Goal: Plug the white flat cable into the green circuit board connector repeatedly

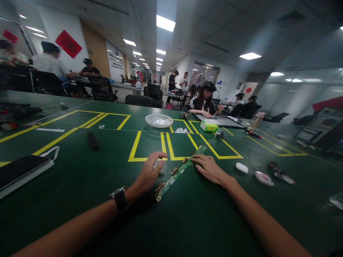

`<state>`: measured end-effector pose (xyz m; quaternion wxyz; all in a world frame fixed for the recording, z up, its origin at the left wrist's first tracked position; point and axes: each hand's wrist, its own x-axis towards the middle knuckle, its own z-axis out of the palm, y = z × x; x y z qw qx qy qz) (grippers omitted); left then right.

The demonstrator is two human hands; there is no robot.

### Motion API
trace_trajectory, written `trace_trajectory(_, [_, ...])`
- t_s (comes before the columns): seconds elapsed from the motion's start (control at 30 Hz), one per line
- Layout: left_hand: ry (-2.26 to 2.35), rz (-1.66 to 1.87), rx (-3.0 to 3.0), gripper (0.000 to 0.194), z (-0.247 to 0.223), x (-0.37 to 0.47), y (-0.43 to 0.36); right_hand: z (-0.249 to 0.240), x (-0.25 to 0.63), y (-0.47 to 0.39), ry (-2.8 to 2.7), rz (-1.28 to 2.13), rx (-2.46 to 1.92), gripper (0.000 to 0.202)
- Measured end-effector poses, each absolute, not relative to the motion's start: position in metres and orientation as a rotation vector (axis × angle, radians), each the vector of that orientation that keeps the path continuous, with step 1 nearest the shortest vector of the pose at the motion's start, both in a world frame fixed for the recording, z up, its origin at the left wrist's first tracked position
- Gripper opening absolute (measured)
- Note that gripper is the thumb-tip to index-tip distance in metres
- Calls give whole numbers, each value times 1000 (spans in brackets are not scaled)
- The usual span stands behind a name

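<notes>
A long, narrow green circuit board with several brass-coloured parts along its edge lies slantwise on the green tabletop. My left hand is to the left of the board, thumb and fingers curved apart with nothing between them. At the board's far end rests my right hand, palm down, its fingers stretched out. Those fingertips touch or nearly touch the board's right edge, without wrapping round it. On my left wrist is a dark watch.
A white plastic basket stands beyond the yellow tape rectangles. To the left lie a phone-like device and a black object. A white case and a pinkish case lie right. Across the table sits a person.
</notes>
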<state>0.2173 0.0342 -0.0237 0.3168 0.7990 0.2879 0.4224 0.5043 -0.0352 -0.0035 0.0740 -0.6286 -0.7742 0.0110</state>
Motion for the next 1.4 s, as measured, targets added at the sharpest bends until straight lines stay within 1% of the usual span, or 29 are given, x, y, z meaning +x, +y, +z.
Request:
trace_trajectory(0.07, [737,1112,2181,26,-26,218,33,3,482,-47,-2416,116,-1695,43])
trace_trajectory(0.17, [760,963,2395,30,-32,220,31,12,447,-66,-2539,266,-1386,49])
trace_trajectory(0.23, [790,814,2536,36,-36,222,29,14,430,-75,-2606,356,-1189,48])
trace_trajectory(0.3, [792,682,2653,36,-39,223,27,14,426,-76,-2619,369,-1077,42])
trace_trajectory(0.37, [787,605,2736,35,-39,223,25,11,438,-71,-2521,247,-1169,35])
trace_trajectory(0.43, [789,569,2780,38,-37,222,23,6,464,-61,-2306,23,-1458,28])
trace_trajectory(0.5, [783,536,2797,42,-34,220,21,0,496,-51,-2079,-206,-1812,28])
trace_trajectory(0.57, [767,498,2807,47,-31,218,20,-5,523,-45,-1968,-272,-2103,30])
trace_trajectory(0.63, [753,471,2814,52,-28,216,19,-8,537,-43,-1972,-223,-2200,30])
trace_trajectory(0.73, [728,432,2827,61,-27,215,19,-9,527,-44,-2112,-104,-2057,29])
trace_trajectory(0.93, [681,345,2888,74,-29,215,20,-7,470,-57,-2273,161,-1647,32])
trace_trajectory(1.07, [680,365,2898,76,-32,215,21,4,463,-63,-2305,215,-1546,41])
trace_trajectory(1.27, [685,370,2881,74,-32,216,20,22,493,-62,-2476,209,-1537,59])
trace_trajectory(1.33, [690,370,2883,74,-31,216,20,21,498,-62,-2522,260,-1557,60])
trace_trajectory(1.4, [698,370,2883,73,-31,216,19,20,500,-61,-2529,293,-1559,54])
